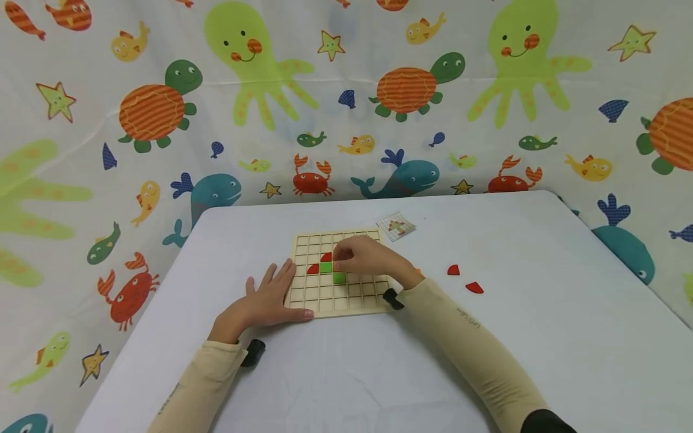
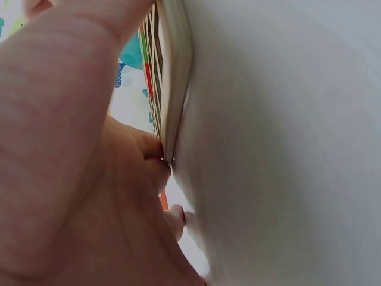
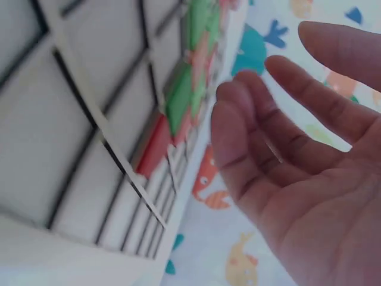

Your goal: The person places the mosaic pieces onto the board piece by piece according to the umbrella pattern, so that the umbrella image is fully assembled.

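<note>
A wooden grid board (image 1: 308,304) lies on the white table. My left hand (image 1: 264,305) rests at its left side with fingers spread, the thumb along the front edge. In the left wrist view, fingertips touch the board's edge (image 2: 177,77). My right hand (image 1: 370,255) is over the middle of the board, fingers loosely bent. From the right wrist, no piece shows between thumb and fingers (image 3: 241,167). Green squares (image 1: 325,267) and red rounded pieces (image 1: 313,269) sit in the grid's cells; the right hand hides part of this pattern.
Right of the board lie two loose red pieces, one (image 1: 453,270) farther back than the other (image 1: 474,288). An orange bit (image 1: 418,271) peeks out by the right wrist. Behind the board is a printed pattern card (image 1: 396,227). A sea-animal curtain (image 1: 346,132) hangs behind the table.
</note>
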A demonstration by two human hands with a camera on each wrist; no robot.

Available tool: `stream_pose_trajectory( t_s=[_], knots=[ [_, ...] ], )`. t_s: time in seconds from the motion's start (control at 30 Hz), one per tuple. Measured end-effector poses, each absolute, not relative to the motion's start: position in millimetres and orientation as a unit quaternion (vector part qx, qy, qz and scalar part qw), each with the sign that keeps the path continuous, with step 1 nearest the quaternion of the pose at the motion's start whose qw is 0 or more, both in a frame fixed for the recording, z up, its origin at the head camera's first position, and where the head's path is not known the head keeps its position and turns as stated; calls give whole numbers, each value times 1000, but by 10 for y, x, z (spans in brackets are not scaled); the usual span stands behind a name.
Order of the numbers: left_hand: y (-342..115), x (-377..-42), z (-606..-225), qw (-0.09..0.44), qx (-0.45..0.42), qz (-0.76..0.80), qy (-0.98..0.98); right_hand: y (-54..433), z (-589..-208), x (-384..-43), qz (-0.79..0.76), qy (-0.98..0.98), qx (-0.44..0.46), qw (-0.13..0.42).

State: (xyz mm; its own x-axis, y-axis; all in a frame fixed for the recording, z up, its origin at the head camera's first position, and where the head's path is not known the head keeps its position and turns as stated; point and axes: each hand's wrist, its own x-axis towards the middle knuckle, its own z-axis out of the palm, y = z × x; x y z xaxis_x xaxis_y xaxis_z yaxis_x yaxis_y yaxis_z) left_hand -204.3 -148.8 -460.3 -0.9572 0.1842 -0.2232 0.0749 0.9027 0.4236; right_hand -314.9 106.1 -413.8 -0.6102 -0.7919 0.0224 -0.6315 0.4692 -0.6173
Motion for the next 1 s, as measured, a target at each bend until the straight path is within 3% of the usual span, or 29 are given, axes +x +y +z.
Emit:
stream_pose_trajectory(
  t_s=[0.37,0.7,1.0],
  knots=[
    [-1460,-2059,-4611,130,68,208,967,1437,-3897,-3101,-281,873,-369,148],
    [-1472,-2017,-4671,129,62,215,966,1848,-3980,-3069,-370,843,-356,161],
    [-1502,-2051,-4651,126,69,219,965,2237,-4025,-3107,-307,889,-298,161]
  ],
)
